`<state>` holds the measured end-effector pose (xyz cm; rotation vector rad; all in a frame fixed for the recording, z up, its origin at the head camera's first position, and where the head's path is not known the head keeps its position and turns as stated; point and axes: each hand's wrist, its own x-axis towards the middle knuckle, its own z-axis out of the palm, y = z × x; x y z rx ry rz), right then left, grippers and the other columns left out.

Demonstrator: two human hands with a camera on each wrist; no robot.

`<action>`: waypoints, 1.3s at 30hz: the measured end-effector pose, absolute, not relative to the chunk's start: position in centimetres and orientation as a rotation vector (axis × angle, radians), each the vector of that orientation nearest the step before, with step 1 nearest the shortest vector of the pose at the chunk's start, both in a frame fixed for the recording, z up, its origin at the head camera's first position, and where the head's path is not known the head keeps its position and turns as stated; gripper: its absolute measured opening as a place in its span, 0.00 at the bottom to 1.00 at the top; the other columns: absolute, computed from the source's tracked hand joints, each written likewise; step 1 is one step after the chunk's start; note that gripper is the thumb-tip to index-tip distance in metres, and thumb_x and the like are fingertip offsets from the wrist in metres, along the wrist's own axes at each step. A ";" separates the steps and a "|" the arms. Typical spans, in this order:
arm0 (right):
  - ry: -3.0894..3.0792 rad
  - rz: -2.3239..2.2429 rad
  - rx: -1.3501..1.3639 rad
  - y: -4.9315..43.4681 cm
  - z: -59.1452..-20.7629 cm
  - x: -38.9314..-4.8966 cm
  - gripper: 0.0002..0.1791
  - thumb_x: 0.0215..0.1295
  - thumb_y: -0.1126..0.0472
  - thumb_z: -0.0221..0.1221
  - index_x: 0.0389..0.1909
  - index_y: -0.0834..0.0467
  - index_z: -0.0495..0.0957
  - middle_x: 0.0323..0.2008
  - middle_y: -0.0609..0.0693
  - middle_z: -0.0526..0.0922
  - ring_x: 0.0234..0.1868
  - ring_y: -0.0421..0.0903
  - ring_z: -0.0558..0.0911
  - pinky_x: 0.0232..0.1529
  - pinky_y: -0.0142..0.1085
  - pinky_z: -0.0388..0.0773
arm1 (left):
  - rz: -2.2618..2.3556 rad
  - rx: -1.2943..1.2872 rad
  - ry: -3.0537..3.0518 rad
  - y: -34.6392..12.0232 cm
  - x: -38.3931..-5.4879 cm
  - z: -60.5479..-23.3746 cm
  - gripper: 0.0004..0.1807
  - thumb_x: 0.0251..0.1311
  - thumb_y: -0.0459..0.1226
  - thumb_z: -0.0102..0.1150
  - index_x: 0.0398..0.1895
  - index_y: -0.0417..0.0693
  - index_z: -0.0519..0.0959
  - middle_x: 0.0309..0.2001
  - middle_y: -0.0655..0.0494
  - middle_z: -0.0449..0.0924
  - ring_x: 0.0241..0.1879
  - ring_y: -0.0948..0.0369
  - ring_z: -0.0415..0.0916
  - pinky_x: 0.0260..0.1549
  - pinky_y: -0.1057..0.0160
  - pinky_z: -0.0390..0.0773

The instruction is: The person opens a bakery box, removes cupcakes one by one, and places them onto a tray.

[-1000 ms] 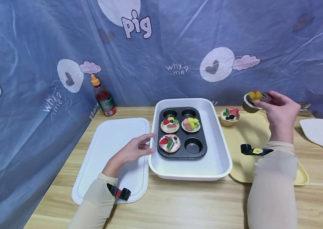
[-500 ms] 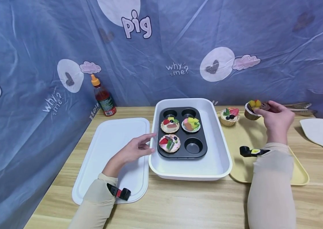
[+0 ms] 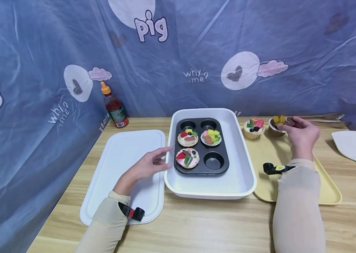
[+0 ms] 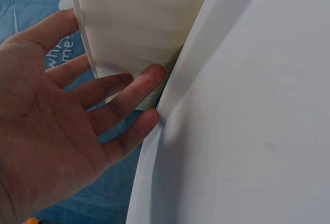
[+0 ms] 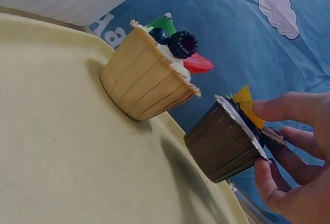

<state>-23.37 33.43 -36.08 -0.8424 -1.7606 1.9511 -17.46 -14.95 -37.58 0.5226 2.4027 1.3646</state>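
Observation:
My right hand (image 3: pixel 304 135) pinches a dark brown fruit-topped cupcake (image 5: pixel 224 144) by its topping and rim. The cupcake is low at the back of the yellow tray (image 3: pixel 264 186); whether its base touches is hard to tell. Beside it on that tray stands a light-cased cupcake (image 5: pixel 149 74) with cream, berries and a red slice. My left hand (image 3: pixel 147 165) is spread at the left wall of a white bin (image 3: pixel 242 175), fingertips at its outer side. Inside the bin lies a dark muffin pan (image 3: pixel 201 168) with three fruit-topped tarts (image 3: pixel 187 158) in its cups.
A white board (image 3: pixel 114 172) lies left of the bin, under the left forearm. Behind it stands a red sauce bottle (image 3: pixel 116 109). At the right are a white spatula (image 3: pixel 351 146) and tongs (image 3: pixel 329 119). A blue printed cloth (image 3: pixel 178 52) hangs behind the table.
My right hand has lowered the dark cupcake toward the back of the yellow tray, beside the light one. The left hand has stayed in place.

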 end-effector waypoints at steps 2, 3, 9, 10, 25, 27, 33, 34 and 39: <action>-1.771 1.954 -0.854 33.5 -36.2 -23.4 0.41 0.45 0.76 0.74 0.65 0.56 0.77 0.28 0.32 0.81 0.34 0.28 0.79 0.35 0.15 0.75 | 1.364 0.525 2.404 -15.0 -17.5 -37.6 0.35 0.66 0.35 0.64 0.75 0.46 0.65 0.68 0.42 0.72 0.44 0.58 0.81 0.49 0.60 0.78; -1.781 1.949 -0.866 33.5 -36.3 -23.4 0.41 0.45 0.75 0.75 0.65 0.55 0.77 0.28 0.32 0.81 0.34 0.27 0.79 0.35 0.15 0.75 | 1.363 0.527 2.405 -15.0 -17.5 -37.6 0.35 0.66 0.35 0.64 0.75 0.46 0.65 0.68 0.42 0.72 0.44 0.58 0.81 0.49 0.60 0.78; -1.805 1.922 -0.917 33.5 -36.5 -23.5 0.40 0.46 0.73 0.74 0.64 0.53 0.79 0.30 0.32 0.79 0.37 0.28 0.78 0.37 0.14 0.73 | 1.361 0.525 2.403 -15.0 -17.4 -37.6 0.35 0.67 0.35 0.64 0.75 0.46 0.64 0.68 0.42 0.72 0.44 0.58 0.80 0.49 0.60 0.78; -1.802 1.924 -0.919 33.5 -36.5 -23.5 0.40 0.46 0.73 0.74 0.64 0.53 0.78 0.30 0.32 0.79 0.37 0.28 0.78 0.38 0.14 0.73 | 1.362 0.523 2.403 -15.0 -17.4 -37.6 0.35 0.67 0.36 0.64 0.75 0.46 0.64 0.68 0.43 0.72 0.44 0.58 0.80 0.49 0.60 0.78; -1.756 1.963 -0.929 33.6 -37.0 -23.7 0.31 0.45 0.76 0.74 0.50 0.45 0.85 0.32 0.33 0.80 0.38 0.28 0.79 0.37 0.15 0.74 | 1.366 0.538 2.395 -15.0 -17.4 -37.4 0.35 0.66 0.36 0.64 0.75 0.46 0.64 0.68 0.42 0.73 0.44 0.58 0.81 0.50 0.60 0.78; -1.750 1.971 -0.928 33.6 -37.0 -23.7 0.30 0.45 0.76 0.74 0.46 0.44 0.85 0.31 0.33 0.80 0.38 0.28 0.79 0.37 0.15 0.74 | 1.363 0.541 2.398 -15.0 -17.5 -37.5 0.35 0.67 0.36 0.64 0.76 0.46 0.64 0.68 0.42 0.73 0.44 0.58 0.81 0.50 0.60 0.78; -1.755 1.976 -0.934 33.6 -36.9 -23.8 0.30 0.45 0.77 0.73 0.45 0.43 0.85 0.33 0.33 0.80 0.39 0.29 0.79 0.36 0.15 0.74 | 1.368 0.556 2.395 -15.2 -17.5 -37.5 0.35 0.66 0.36 0.64 0.76 0.46 0.64 0.67 0.42 0.74 0.44 0.58 0.81 0.49 0.60 0.77; -1.758 1.977 -0.936 33.7 -36.9 -23.8 0.31 0.45 0.77 0.74 0.46 0.43 0.85 0.34 0.33 0.80 0.39 0.29 0.78 0.36 0.15 0.74 | 1.368 0.559 2.395 -15.2 -17.5 -37.5 0.35 0.66 0.36 0.64 0.76 0.46 0.64 0.67 0.42 0.73 0.44 0.58 0.81 0.49 0.60 0.77; -1.789 1.985 -0.920 33.7 -36.9 -23.7 0.30 0.43 0.76 0.75 0.42 0.42 0.84 0.33 0.34 0.80 0.36 0.29 0.78 0.34 0.15 0.74 | 1.370 0.567 2.389 -15.3 -17.5 -37.6 0.35 0.66 0.36 0.64 0.76 0.46 0.64 0.67 0.42 0.73 0.45 0.58 0.82 0.49 0.61 0.78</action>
